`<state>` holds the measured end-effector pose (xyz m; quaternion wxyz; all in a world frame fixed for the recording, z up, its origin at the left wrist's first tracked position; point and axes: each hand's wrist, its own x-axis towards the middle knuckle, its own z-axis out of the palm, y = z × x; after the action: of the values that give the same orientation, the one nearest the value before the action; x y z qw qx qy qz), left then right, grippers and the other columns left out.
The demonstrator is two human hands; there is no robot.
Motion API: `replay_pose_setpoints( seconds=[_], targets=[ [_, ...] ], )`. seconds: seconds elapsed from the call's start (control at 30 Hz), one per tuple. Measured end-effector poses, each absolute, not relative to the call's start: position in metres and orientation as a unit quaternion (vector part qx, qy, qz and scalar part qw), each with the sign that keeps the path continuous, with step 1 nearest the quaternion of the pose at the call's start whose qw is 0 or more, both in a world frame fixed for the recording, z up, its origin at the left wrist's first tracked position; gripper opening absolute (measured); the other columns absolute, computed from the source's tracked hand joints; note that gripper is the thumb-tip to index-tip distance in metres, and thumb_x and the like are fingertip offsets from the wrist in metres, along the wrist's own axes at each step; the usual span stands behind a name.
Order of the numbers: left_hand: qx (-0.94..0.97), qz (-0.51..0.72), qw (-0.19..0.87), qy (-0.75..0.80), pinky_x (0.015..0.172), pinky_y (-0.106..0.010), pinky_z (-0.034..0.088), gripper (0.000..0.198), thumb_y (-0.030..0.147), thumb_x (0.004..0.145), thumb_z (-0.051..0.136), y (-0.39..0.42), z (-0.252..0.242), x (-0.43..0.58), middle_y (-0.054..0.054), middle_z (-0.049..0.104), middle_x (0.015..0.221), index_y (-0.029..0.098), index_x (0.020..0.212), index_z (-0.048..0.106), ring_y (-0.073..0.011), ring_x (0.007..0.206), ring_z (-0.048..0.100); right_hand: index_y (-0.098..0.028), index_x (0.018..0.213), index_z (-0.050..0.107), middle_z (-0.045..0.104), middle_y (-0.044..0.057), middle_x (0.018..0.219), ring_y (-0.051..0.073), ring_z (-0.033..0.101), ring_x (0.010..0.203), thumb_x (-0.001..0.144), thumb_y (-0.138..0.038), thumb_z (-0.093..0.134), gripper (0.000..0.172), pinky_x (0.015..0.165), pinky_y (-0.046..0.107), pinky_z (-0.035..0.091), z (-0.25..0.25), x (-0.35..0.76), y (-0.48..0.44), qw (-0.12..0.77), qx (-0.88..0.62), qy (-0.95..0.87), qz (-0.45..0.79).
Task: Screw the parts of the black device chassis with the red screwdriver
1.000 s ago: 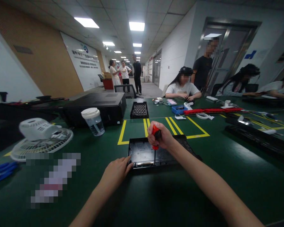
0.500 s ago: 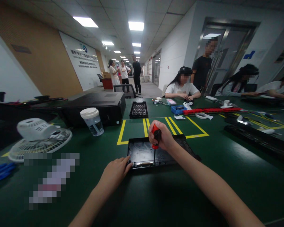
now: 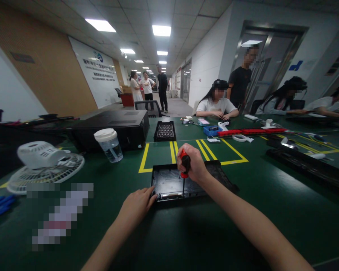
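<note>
A shallow black plastic housing lies flat on the green tabletop in front of me, its inner side up. My right hand is closed around the red and black handle of a screwdriver. The screwdriver stands nearly upright, its shaft reaching down to the housing's near edge, beside a small pale strip. What the tip touches is too small to make out. At the housing's near left corner, my left hand grips the rim between thumb and fingers. Part of the housing is hidden behind my right hand and forearm.
A lidded cup and a white fan stand left, before a large black case. Beyond the housing sits a black tray of screws. A blue box and red strip lie farther right. Several people sit or stand beyond.
The view has shifted very slightly. Both hands keep their grips, and the screwdriver stays at the same place on the housing.
</note>
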<state>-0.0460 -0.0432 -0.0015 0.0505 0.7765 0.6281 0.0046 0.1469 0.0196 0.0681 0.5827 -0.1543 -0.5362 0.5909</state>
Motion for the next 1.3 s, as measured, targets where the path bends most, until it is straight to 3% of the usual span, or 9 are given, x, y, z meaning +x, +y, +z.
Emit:
replay_pose_setpoints(
  seconds=[1.3],
  targets=[
    [0.775,0.007,0.057,0.629,0.086,-0.034,0.044,0.045,0.040,0.089,0.033,-0.044,0.001,-0.044,-0.012,0.059,0.118,0.018,0.125,0.049,-0.0227,0.102,0.058,-0.017,0.065,0.046,0.045,-0.007,0.047,0.003,0.034,0.031,0.084,-0.036,0.046,0.027,0.031,0.015,0.025,0.069,0.137,0.004,0.669,-0.252,-0.519,0.468]
  ],
)
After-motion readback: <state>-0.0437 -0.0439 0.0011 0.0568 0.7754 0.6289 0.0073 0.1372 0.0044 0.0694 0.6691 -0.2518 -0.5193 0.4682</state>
